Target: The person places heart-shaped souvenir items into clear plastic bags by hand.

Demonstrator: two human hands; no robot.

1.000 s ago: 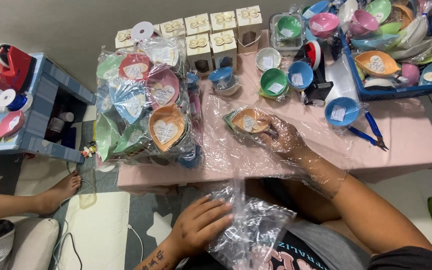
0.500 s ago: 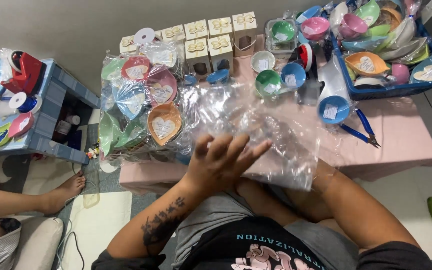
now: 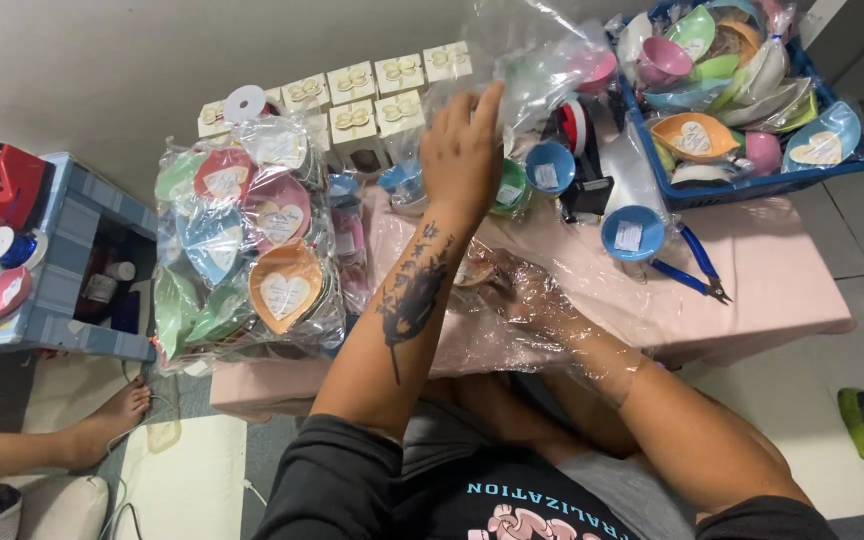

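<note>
Hands first: left hand point(image 3: 464, 150) is raised over the tabletop point(image 3: 752, 290), fingers together and pressed into the upper part of a clear plastic bag point(image 3: 537, 70). Whether that grip is pinching the film or just pushing against it, I can't tell from this angle. Right hand point(image 3: 527, 295) sits low at the near edge, inside or under the lower part of the same film, fingers curled on something small and brownish. Looks like a small dish point(image 3: 472, 272), but it's mostly hidden, so I won't call it firm.

Around them: big wrapped bundle of heart-shaped dishes point(image 3: 247, 245) just left of the left forearm, loose blue dish point(image 3: 632, 235) and blue-handled pliers point(image 3: 692, 270) to the right, blue crate point(image 3: 752, 185) of more dishes at the far right, row of small cream boxes point(image 3: 352, 95) at the back.

Risks as I read them:
- Film is thin and stretched between two hands; pulled further apart it may tear or slip off the right wrist.
- Raised bag hangs over the green and blue dishes near the tape dispenser point(image 3: 582, 190). A sweep of the film could drag one over.
- If the right hand's hold is as loose as it looks, the piece could drop off the near edge to the floor.
- Left elbow is close to the bundle; a nudge could tip it off the corner.
</note>
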